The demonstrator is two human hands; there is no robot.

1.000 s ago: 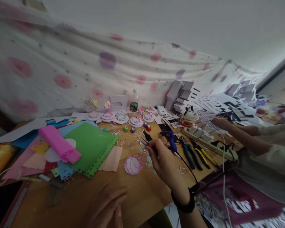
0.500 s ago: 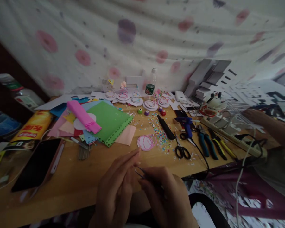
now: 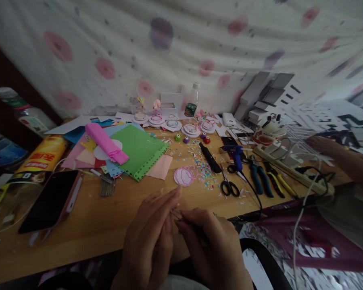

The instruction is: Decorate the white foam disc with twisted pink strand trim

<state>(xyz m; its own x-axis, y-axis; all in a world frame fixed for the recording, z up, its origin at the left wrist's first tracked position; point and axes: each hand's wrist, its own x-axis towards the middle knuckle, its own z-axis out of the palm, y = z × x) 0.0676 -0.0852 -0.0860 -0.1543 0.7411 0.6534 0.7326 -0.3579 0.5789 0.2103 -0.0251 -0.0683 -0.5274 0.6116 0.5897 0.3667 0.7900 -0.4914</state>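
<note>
My left hand (image 3: 148, 231) is raised at the table's near edge, its fingers pressed together and the thumb close below them. Whatever lies between them is hidden. In my right hand (image 3: 210, 237) is a pair of thin metal tweezers (image 3: 177, 214), whose tips reach to the left thumb and fingers. Just beyond the hands, a round white paper disc (image 3: 183, 177) with a wavy pink trim lies flat on the table. Small coloured sprinkle-like bits (image 3: 206, 171) are scattered to its right.
Right of the bits lie a black cutter (image 3: 210, 158), scissors (image 3: 230, 187), a blue glue gun (image 3: 236, 155) and pliers (image 3: 260, 177). Green sheets (image 3: 136, 151) and a phone (image 3: 50, 203) are on the left. Decorated discs (image 3: 190, 129) line the back. Another person's arm (image 3: 335, 151) reaches in at right.
The tweezers' tips have come a little closer to the left fingers. The view has shifted slightly, and both hands remain in nearly the same pose.
</note>
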